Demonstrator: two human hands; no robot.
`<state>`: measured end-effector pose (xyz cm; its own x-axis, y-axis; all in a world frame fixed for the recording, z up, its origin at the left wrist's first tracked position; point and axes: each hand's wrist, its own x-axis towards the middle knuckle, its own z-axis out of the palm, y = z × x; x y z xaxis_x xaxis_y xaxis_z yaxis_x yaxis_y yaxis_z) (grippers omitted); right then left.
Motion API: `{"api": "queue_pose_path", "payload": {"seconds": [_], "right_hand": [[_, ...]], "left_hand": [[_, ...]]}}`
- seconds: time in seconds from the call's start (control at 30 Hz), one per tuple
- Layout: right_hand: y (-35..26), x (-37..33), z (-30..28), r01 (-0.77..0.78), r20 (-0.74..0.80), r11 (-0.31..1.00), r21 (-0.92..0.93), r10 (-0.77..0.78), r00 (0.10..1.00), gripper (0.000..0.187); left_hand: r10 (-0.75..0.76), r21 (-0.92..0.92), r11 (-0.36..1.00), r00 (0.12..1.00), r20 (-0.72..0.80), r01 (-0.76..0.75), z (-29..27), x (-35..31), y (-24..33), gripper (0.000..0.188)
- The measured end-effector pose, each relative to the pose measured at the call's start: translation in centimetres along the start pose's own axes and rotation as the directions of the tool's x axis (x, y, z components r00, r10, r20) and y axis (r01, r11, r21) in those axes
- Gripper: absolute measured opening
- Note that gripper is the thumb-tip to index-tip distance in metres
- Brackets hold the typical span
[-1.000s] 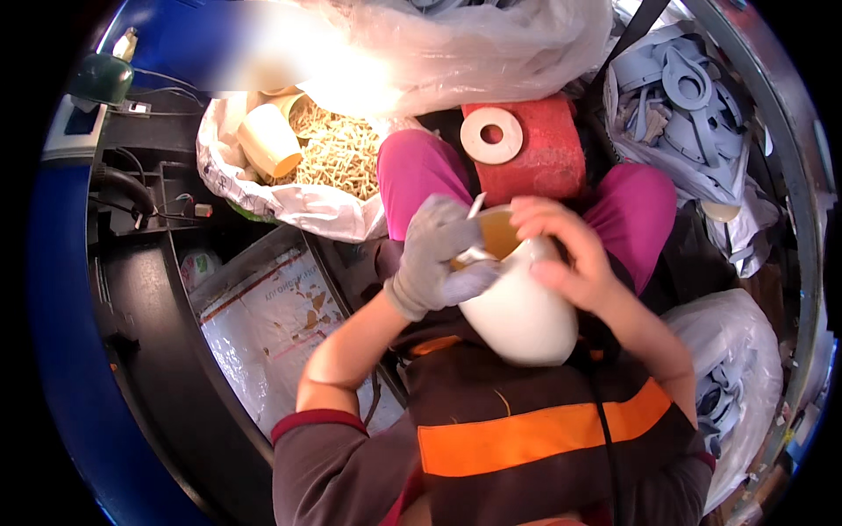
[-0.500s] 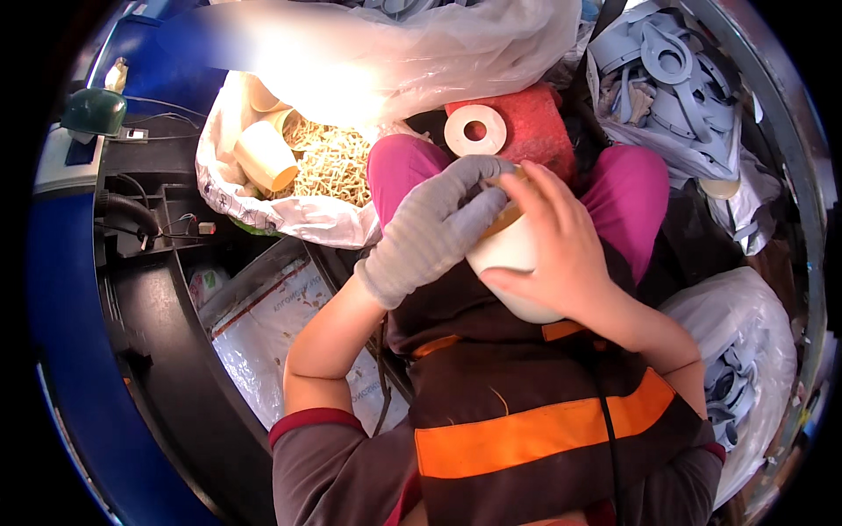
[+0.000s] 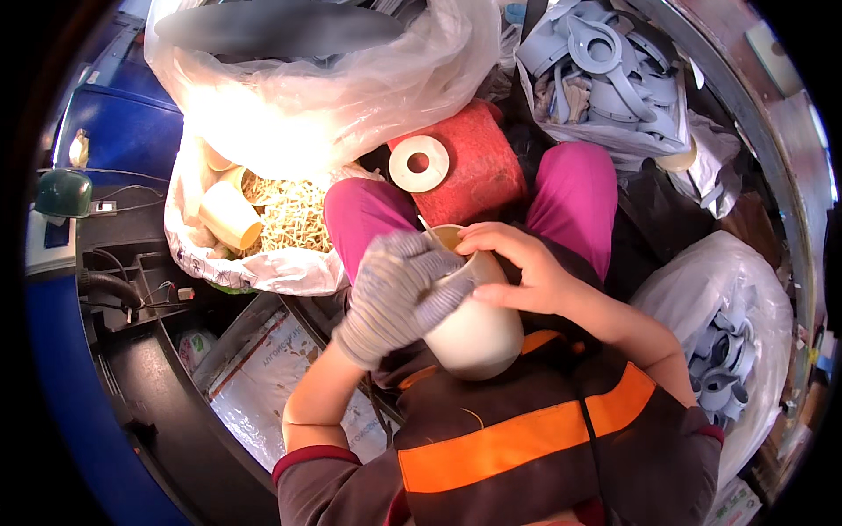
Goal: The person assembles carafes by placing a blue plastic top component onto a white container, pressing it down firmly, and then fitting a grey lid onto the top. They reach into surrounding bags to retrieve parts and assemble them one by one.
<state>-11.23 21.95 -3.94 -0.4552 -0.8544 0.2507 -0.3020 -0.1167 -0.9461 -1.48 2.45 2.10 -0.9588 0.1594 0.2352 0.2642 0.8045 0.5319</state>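
A cream-white, rounded plastic cup (image 3: 478, 337) with a yellowish inside is held above my lap, its mouth tilted away from me. My left hand (image 3: 395, 294), in a grey striped knit glove, is closed on the cup's left side and rim. A thin pale strip (image 3: 428, 230) sticks up at the rim beside the gloved fingers; whether it belongs to the cup I cannot tell. My bare right hand (image 3: 522, 267) grips the right side, thumb on the outer wall and fingertips over the rim. The cup's far side is hidden.
Ahead stands a red block (image 3: 478, 167) with a white ring (image 3: 418, 164) against it. Left of my knee, a white sack (image 3: 298, 279) holds similar cups (image 3: 230, 215) and many small beige pieces. Bags of grey plastic parts (image 3: 614, 79) (image 3: 724, 373) stand at the right. A large clear bag (image 3: 421, 79) lies ahead.
The whole view has shifted. The cup has come closer to my body and tipped, so more of its outer wall shows. Both hands keep hold and have changed position around the rim.
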Motion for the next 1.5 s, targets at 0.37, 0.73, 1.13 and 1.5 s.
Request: {"api": "queue_pose_path", "payload": {"seconds": [0.37,0.73,1.13,1.5], "right_hand": [[0.0,-3.1,0.8,-0.025,-0.244,0.999,-0.038,0.015,0.970,0.025],[-2.3,-2.4,-0.8,-0.036,-0.375,0.952,-0.304,-0.085,0.923,0.032],[-12.6,-38.5,-19.4,-0.867,-0.948,-0.495,0.051,0.249,-0.198,0.054],[-16.7,-33.8,-20.7,-0.975,-0.902,-0.223,0.016,0.417,-0.111,0.050]], "left_hand": [[-0.518,-0.333,0.855,0.674,-0.526,0.397,-0.8,-6.4,-10.0,0.027],[-0.216,-0.560,0.697,0.876,0.432,0.448,3.9,0.3,-5.2,0.038],[-0.038,-0.730,-0.328,0.764,0.645,0.600,7.4,3.7,-3.9,0.057],[0.021,-0.761,-0.150,0.772,0.636,0.631,8.3,5.2,-3.3,0.048]]}}
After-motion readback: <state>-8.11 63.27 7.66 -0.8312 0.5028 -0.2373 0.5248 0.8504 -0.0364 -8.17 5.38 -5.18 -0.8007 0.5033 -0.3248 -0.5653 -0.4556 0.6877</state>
